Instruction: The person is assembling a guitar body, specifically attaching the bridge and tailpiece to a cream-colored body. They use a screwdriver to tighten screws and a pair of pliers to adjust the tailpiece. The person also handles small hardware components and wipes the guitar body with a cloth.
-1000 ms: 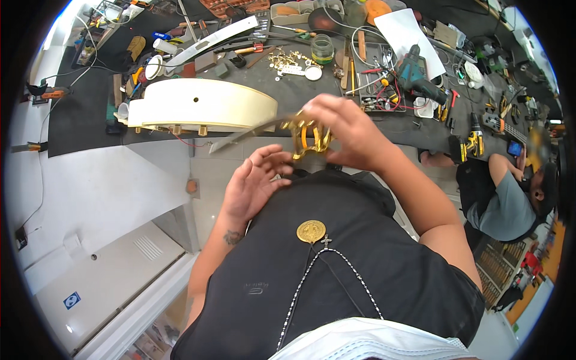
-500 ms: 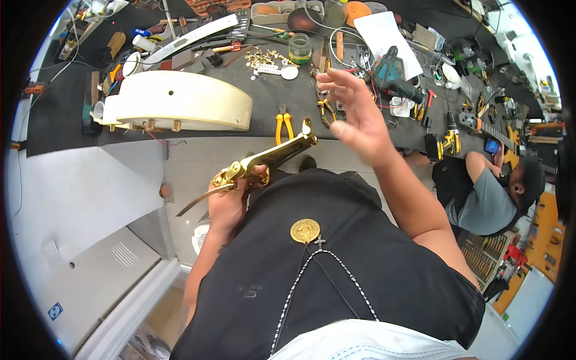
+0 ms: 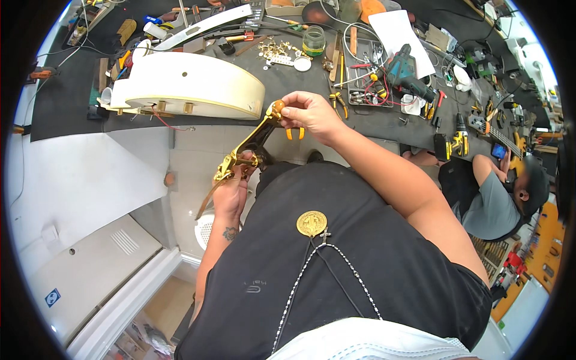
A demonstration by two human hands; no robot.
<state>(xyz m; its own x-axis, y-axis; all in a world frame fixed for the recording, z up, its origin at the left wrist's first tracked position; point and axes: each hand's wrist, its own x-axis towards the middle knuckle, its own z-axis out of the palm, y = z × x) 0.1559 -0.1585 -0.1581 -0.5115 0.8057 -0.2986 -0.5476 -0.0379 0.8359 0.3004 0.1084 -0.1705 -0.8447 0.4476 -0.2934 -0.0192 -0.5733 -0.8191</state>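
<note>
My left hand point(image 3: 233, 193) grips the lower end of a shiny gold guitar vibrato tailpiece point(image 3: 249, 140), close to its flat curved arm. It is held at a slant in front of the bench edge. The thumb and fingers of my right hand point(image 3: 311, 117) pinch the tailpiece's far end; a small rounded orange-brown patch shows there, too unclear to name. Beside that end lies a white guitar body point(image 3: 198, 91) on its side, with a wire hanging from it. Yellow-handled pliers point(image 3: 295, 134) are partly hidden behind my right hand.
On the dark bench point(image 3: 273, 81) are small gold parts point(image 3: 277, 54), a glass jar point(image 3: 314, 41), a green power drill point(image 3: 405, 72) and a tray of tools point(image 3: 367, 90). At the right, a yellow drill point(image 3: 461, 141) stands near a seated person point(image 3: 495, 192) with a phone.
My right hand, apart and raised before, has come left and closed on the far end of the tailpiece. The tailpiece now points more steeply away from me. The view has shifted slightly.
</note>
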